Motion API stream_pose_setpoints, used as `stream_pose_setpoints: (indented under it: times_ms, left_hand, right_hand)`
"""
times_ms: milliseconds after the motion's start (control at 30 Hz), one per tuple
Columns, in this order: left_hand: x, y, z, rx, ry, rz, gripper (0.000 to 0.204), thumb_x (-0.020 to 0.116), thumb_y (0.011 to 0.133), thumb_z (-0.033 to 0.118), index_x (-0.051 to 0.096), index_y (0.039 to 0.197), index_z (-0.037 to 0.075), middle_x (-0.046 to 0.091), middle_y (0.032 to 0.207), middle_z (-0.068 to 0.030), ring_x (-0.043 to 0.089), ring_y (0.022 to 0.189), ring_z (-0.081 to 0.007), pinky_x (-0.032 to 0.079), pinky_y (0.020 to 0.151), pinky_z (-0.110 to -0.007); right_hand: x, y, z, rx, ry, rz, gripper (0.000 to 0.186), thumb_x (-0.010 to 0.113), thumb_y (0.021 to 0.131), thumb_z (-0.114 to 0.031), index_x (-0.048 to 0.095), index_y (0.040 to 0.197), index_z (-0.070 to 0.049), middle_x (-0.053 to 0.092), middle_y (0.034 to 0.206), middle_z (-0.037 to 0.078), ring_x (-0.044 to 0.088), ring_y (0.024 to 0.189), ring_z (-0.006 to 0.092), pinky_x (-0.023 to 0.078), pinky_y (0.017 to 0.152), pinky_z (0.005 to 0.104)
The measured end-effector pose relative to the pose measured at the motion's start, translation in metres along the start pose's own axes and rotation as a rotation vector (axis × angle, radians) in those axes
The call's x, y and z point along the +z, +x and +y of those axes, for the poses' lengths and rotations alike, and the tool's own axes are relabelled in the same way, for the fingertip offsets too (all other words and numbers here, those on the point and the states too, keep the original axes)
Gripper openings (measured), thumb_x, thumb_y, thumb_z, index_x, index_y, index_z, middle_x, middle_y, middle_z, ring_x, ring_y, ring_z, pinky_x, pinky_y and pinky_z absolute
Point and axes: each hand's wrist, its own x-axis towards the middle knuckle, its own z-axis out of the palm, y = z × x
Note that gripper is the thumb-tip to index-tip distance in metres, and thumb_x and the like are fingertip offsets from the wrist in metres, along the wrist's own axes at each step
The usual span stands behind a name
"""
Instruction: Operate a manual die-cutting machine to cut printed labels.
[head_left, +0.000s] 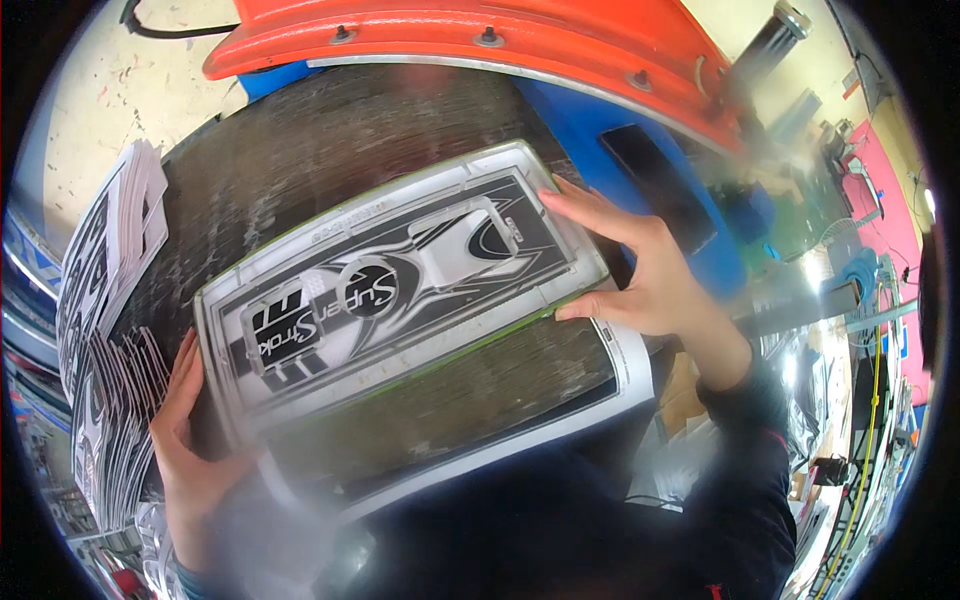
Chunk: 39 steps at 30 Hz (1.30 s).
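Note:
A rectangular clear plastic cutting die (440, 345) with a greenish edge lies tilted in front of me. Through it shows a black, white and grey printed graphic (375, 290). Around the right end of the die my right hand (645, 265) is closed, fingers on its far corner and thumb on the near side. My left hand (195, 450) grips the left end, fingers along the outer side and thumb near the lower corner, partly blurred. Beneath is a dark, scratched board (350, 110). Part of a white-bordered sheet (633, 370) shows at the near right edge.
Stacks of printed sheets (120, 240) stand at the left. Across the far side runs an orange-red machine part (480, 15) with bolts. A blue surface (570, 110) at the right carries a dark flat rectangular object (655, 185). Cluttered shelving appears farther right.

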Motion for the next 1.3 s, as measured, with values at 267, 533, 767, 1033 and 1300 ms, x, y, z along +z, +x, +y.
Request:
stream_pose_setpoints:
  times_ms: [267,533,767,1033,1300]
  left_hand:
    - [0.004,0.006,0.006,0.089,0.107,-0.033,0.091,0.082,0.055,0.008,0.042,0.136,-0.006,0.04,0.143,-0.0225,0.027,0.139,-0.0366,0.021,0.112,-0.044]
    - [-0.001,0.0,0.007,0.059,0.106,-0.031,0.094,0.086,0.058,0.014,0.042,0.139,0.0,0.04,0.145,-0.0148,0.026,0.139,-0.0356,0.024,0.112,-0.044]
    - [-0.001,0.0,0.002,0.085,0.094,-0.026,0.093,0.086,0.058,0.014,0.043,0.138,0.0,0.041,0.144,-0.0147,0.026,0.139,-0.036,0.024,0.112,-0.044]
    - [-0.001,0.0,0.006,0.08,0.101,-0.019,0.091,0.086,0.057,0.015,0.044,0.136,-0.002,0.044,0.142,-0.0159,0.028,0.138,-0.0369,0.024,0.112,-0.045]
    - [-0.001,0.0,0.005,0.133,0.105,-0.007,0.084,0.083,0.06,0.011,0.046,0.133,-0.005,0.044,0.141,-0.0206,0.03,0.138,-0.0368,0.024,0.111,-0.045]
  right_hand:
    - [-0.001,-0.01,0.006,0.13,0.095,0.011,0.086,0.078,0.06,-0.018,0.044,0.136,0.004,0.045,0.141,0.018,0.038,0.135,0.0263,0.025,0.111,0.0352]
    - [0.004,-0.004,0.014,0.14,0.061,-0.027,0.092,0.08,0.065,-0.025,0.036,0.138,0.009,0.041,0.143,0.02,0.039,0.133,0.0245,0.027,0.11,0.0341]
    - [0.003,-0.004,0.011,0.14,0.083,-0.033,0.09,0.079,0.066,-0.022,0.035,0.139,0.009,0.04,0.144,0.02,0.038,0.134,0.0241,0.026,0.111,0.0342]
    - [0.004,-0.004,0.009,0.159,0.081,-0.027,0.091,0.078,0.066,-0.025,0.035,0.139,0.008,0.04,0.144,0.02,0.038,0.133,0.0241,0.026,0.11,0.034]
    - [-0.003,0.0,0.008,0.1,-0.02,-0.051,0.086,0.072,0.074,-0.036,0.037,0.139,0.008,0.041,0.143,0.021,0.038,0.134,0.0261,0.025,0.111,0.0359]
